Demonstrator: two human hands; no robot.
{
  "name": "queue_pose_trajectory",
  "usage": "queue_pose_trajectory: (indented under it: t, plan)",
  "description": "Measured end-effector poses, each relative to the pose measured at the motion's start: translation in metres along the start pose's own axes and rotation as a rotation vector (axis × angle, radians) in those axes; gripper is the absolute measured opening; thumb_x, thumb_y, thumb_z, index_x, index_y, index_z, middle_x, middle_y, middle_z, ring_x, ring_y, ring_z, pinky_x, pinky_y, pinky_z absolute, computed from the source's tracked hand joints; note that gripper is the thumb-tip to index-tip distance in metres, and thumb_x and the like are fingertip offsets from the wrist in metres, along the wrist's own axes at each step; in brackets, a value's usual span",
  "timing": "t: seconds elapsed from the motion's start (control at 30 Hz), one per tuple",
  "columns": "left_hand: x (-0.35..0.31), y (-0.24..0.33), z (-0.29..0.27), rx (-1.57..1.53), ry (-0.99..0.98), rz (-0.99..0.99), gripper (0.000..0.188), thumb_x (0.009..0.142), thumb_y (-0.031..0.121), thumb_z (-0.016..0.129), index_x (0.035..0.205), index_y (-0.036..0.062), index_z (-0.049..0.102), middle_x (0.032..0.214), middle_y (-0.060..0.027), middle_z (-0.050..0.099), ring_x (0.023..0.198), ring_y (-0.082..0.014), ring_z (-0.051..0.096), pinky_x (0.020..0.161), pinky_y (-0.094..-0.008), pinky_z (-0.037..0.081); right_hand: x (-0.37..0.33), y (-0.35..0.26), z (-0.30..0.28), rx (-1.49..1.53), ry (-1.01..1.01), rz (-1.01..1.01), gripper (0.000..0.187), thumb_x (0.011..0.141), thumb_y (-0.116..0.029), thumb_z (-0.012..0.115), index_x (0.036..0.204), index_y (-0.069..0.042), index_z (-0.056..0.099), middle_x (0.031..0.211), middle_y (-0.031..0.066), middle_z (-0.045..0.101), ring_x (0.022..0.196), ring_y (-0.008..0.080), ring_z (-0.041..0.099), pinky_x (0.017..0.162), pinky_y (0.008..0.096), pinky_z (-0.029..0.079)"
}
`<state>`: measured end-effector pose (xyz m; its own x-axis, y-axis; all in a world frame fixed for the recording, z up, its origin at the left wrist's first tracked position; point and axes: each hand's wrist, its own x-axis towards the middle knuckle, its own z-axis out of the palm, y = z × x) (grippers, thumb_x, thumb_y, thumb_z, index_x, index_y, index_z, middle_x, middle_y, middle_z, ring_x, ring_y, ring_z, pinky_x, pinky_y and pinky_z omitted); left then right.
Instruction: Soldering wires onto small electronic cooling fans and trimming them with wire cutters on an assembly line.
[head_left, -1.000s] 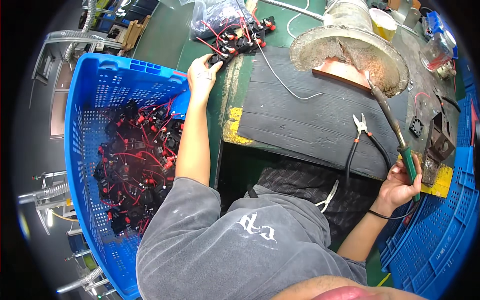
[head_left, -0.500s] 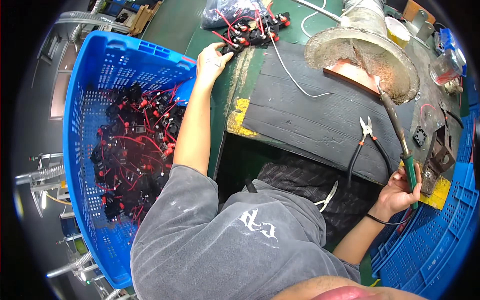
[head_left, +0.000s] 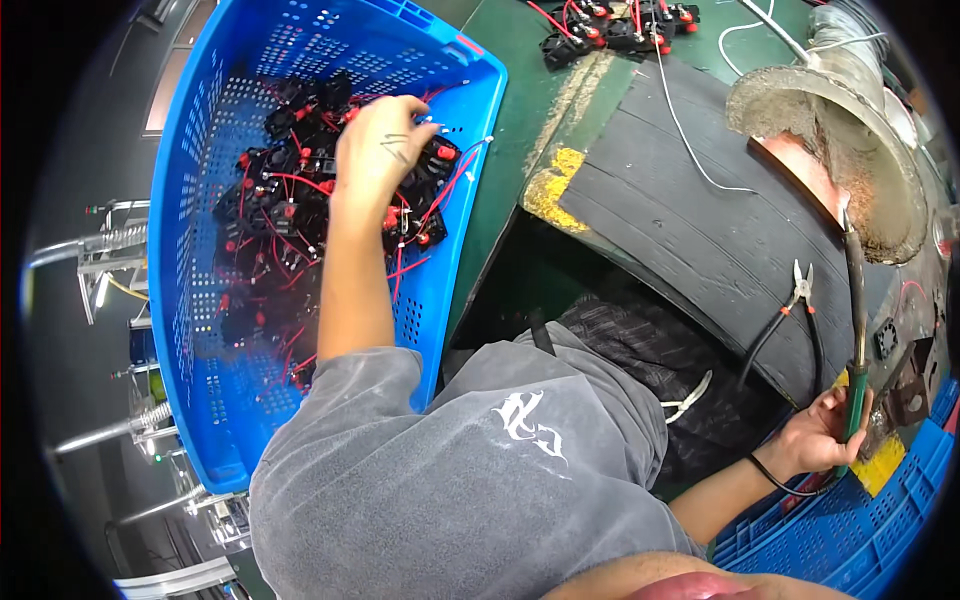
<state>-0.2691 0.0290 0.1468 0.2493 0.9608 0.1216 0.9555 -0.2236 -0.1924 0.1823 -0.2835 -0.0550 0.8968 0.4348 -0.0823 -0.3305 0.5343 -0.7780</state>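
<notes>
My left hand is over the blue crate, thumb and forefinger a little apart; I see nothing between them. Its curled other fingers are partly hidden. Beneath it lies a heap of small black parts with red caps and red wires. My right hand grips the green handle of a soldering iron. The iron points away from me, its tip at the mouth of a flared metal hood, beside a reddish-brown strip.
Several more black parts with red wires sit at the bench's far edge. A thin pale wire hangs over the dark board. Cutting pliers lie near the right hand. Another blue crate stands at lower right.
My left hand has left the parts at the bench's far edge and moved over the heap in the crate. The view has turned left; my right hand still holds the soldering iron.
</notes>
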Motion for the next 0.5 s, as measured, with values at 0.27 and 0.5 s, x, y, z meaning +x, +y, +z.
queue_pose_trajectory:
  t: [0.27, 0.5]
  plan:
    - [0.010, -0.071, -0.059, 0.354, 0.114, -0.396, 0.028, 0.086, 0.027, 0.069, 0.110, 0.0132, 0.070, 0.099, -0.0127, 0.071, 0.098, -0.0315, 0.066, 0.083, -0.0414, 0.051, 0.000, 0.000, -0.001, 0.010, -0.018, 0.044, 0.061, 0.088, -0.044, 0.049, 0.124, 0.005, 0.059, 0.105, 0.0187, 0.066, 0.080, 0.0203, 0.060, 0.062, 0.0233, 0.044]
    - [0.016, -0.083, -0.053, 0.311, 0.036, -0.461, 0.029, 0.085, 0.036, 0.070, 0.103, 0.0130, 0.073, 0.103, -0.0174, 0.070, 0.099, -0.0366, 0.066, 0.083, -0.0446, 0.052, 0.001, 0.000, -0.007, 0.013, -0.069, 0.030, 0.062, 0.087, -0.045, 0.050, 0.124, 0.004, 0.059, 0.104, 0.0193, 0.065, 0.079, 0.0198, 0.059, 0.059, 0.0220, 0.042]
